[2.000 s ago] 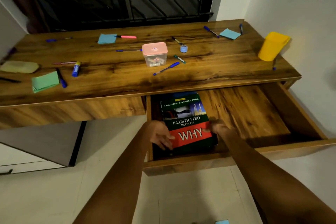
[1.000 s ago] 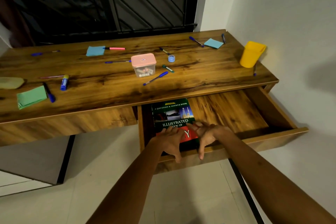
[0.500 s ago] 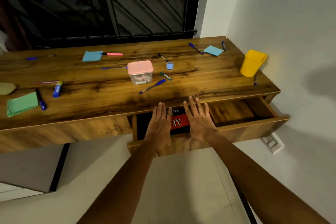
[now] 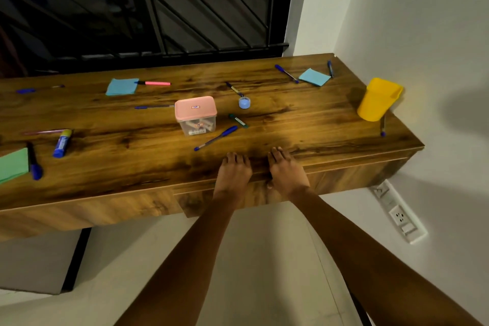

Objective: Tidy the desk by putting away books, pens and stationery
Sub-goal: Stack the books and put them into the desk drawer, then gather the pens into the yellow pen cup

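The drawer front (image 4: 344, 177) lies flush with the wooden desk (image 4: 132, 145), and the book is hidden inside. My left hand (image 4: 232, 174) and my right hand (image 4: 287, 172) press flat against the drawer front, fingertips over the desk's front edge, holding nothing. A blue pen (image 4: 215, 137) lies just beyond my fingers. Behind it stands a clear box with a pink lid (image 4: 195, 114). A yellow cup (image 4: 378, 99) stands at the right end. Blue sticky notes (image 4: 314, 77) and a second blue pad (image 4: 122, 86) lie toward the back, beside a pink highlighter (image 4: 154, 83).
A small blue tape roll (image 4: 244, 102), a green marker (image 4: 238, 121), a glue stick (image 4: 62, 142), a green notepad (image 4: 13, 165) and several more pens are scattered over the desk. A white wall with a socket strip (image 4: 398, 212) borders the right. A barred window stands behind.
The drawer slid fully shut under both my hands, hiding the book. My view rose toward the desk top.
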### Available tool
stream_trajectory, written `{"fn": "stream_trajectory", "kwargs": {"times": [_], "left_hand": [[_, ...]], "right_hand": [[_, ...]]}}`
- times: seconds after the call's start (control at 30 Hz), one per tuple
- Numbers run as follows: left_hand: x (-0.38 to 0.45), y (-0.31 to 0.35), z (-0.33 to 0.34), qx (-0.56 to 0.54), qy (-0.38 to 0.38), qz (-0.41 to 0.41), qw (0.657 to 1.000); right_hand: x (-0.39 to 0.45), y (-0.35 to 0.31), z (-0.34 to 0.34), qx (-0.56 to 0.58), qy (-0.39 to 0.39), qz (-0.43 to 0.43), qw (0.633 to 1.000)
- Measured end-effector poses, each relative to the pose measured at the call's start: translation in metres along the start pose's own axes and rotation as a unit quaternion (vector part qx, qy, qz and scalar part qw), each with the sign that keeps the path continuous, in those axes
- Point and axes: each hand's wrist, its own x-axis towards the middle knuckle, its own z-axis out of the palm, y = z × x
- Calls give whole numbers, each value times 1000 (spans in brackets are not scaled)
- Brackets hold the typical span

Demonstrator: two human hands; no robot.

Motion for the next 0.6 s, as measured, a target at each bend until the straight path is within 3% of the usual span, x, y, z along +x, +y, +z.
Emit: {"fn": "stream_trajectory", "kwargs": {"times": [0.2,0.5,0.6], "left_hand": [[19,7,-4,29,20,8,999],[17,11,-7,67,6,5,998],[12,9,-13,43,-3,-5,999]], "right_hand": [[4,0,-1,-19,74,-9,997],[1,-2,-1,-43,94,13,995],[2,2,-1,-7,54,-21,998]]}}
